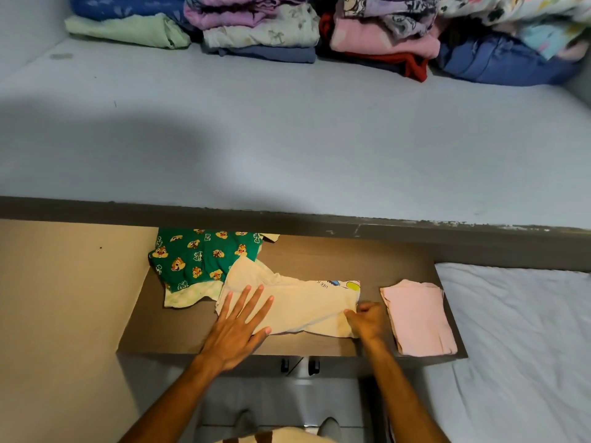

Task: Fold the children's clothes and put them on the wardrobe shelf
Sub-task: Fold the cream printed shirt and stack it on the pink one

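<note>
A cream children's shirt with a cartoon print lies half folded on a brown board below the shelf. My left hand rests flat on the shirt's left part, fingers spread. My right hand pinches the shirt's lower right corner. A green garment with chipmunk print lies crumpled behind the shirt on the left, partly under the shelf edge. A folded pink garment sits to the right of my right hand. Above, the grey wardrobe shelf holds stacks of folded clothes along its back.
The shelf's dark front edge overhangs the board. A bed with a white sheet lies to the right. A beige wall panel stands on the left. Stacks at the shelf's back include pink and red ones and blue ones.
</note>
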